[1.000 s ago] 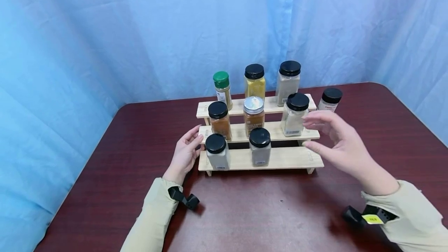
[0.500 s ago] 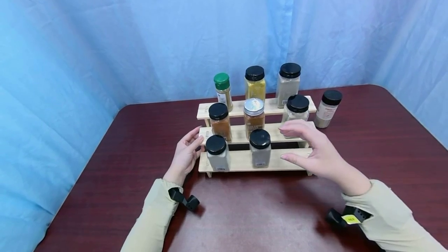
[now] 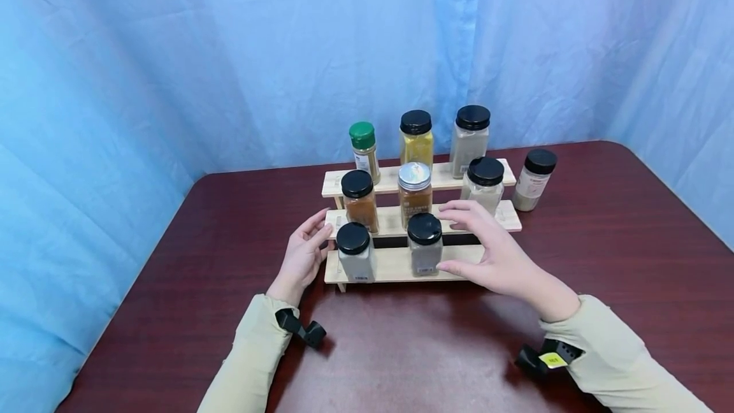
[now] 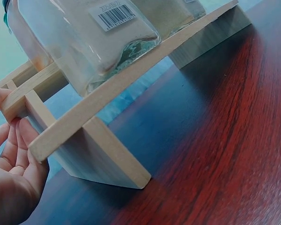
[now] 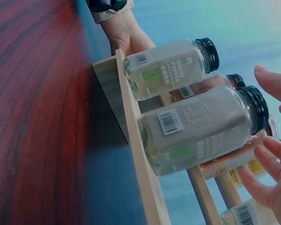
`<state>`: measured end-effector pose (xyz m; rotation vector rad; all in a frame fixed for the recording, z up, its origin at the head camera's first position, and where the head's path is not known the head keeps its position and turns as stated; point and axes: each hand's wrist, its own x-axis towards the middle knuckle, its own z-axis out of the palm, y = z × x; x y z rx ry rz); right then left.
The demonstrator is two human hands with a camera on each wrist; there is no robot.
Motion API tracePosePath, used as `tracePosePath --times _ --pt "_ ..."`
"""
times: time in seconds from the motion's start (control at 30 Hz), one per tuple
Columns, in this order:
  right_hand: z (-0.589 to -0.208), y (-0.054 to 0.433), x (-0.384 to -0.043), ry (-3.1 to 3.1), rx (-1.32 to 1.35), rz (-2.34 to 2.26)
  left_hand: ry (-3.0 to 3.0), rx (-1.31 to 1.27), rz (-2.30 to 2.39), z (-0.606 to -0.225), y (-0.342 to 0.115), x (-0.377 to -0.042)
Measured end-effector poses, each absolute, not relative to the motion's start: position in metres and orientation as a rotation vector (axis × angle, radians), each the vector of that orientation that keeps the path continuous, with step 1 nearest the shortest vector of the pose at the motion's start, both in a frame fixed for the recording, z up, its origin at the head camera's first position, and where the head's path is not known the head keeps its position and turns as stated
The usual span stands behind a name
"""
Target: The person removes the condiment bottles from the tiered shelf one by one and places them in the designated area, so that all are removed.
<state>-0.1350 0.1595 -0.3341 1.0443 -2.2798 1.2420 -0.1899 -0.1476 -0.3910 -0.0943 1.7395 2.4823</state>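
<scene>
A three-step wooden spice rack [image 3: 392,264] holds glass spice jars on each step. My left hand [image 3: 301,257] grips the left end of its middle shelf, thumb on top and fingers below in the left wrist view. With thumb and fingers spread apart, my right hand [image 3: 496,257] is at the right side of a grey-filled spice jar [image 3: 425,253] with a black lid on the front shelf. The right wrist view has a gap between those fingers and that jar. Left of it on the same shelf stands a white pepper jar [image 5: 168,70], also black-lidded.
On the middle shelf are an orange-brown jar [image 3: 361,209], a silver-lidded jar [image 3: 415,199] and a pale jar [image 3: 486,195]. A green-capped bottle [image 3: 367,158], a yellow jar [image 3: 417,145] and a grey jar [image 3: 470,145] line the top. Another black-lidded jar [image 3: 530,190] stands on the table, right of the rack.
My right hand has moved left from beside the pale middle-shelf jar to the grey-filled jar on the front shelf. My left hand keeps its grip on the rack.
</scene>
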Motion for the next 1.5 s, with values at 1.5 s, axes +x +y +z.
tracePosePath --times 1.5 --pt "-0.369 0.142 -0.144 -2.285 0.961 1.260 1.771 -0.092 2.455 -0.390 -0.147 -0.190"
